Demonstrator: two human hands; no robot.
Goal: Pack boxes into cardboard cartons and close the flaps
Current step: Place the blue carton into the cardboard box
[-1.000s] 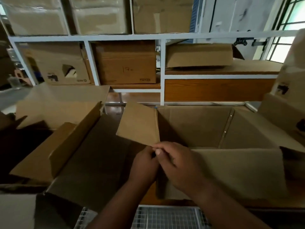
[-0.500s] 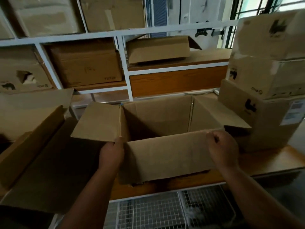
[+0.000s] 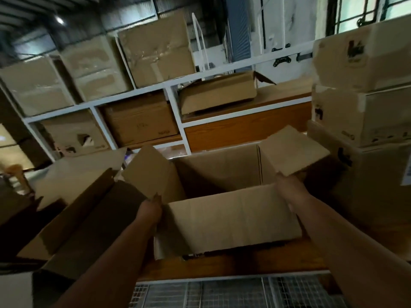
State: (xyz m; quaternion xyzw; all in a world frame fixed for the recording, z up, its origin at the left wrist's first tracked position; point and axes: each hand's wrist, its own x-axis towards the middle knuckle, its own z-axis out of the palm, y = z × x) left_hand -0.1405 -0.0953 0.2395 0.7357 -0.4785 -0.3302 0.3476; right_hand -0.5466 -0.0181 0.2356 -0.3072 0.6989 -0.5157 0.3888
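- The open carton (image 3: 226,218) sits on the wooden tabletop (image 3: 222,266), right in front of the person, its four flaps spread and the inside dark; I cannot see anything in it.
- The left hand (image 3: 149,211) is at the near-left corner, where the left flap (image 3: 151,172) meets the front flap. Its fingers are tucked behind the cardboard, so I cannot tell whether they are curled or straight.
- The right hand (image 3: 289,190) is at the near-right corner, just under the edge of the right flap (image 3: 291,150), which tilts up and outward. Its fingers are hidden and blurred too; I cannot tell their state.
- Another opened carton (image 3: 77,210) lies just to the left, its flaps splayed.
- Three printed boxes (image 3: 367,116) stand stacked to the right, close beside the carton.
- Behind, a white shelf frame (image 3: 175,107) holds more cardboard boxes (image 3: 142,127).
- A wire grid (image 3: 222,292) shows below the table edge.
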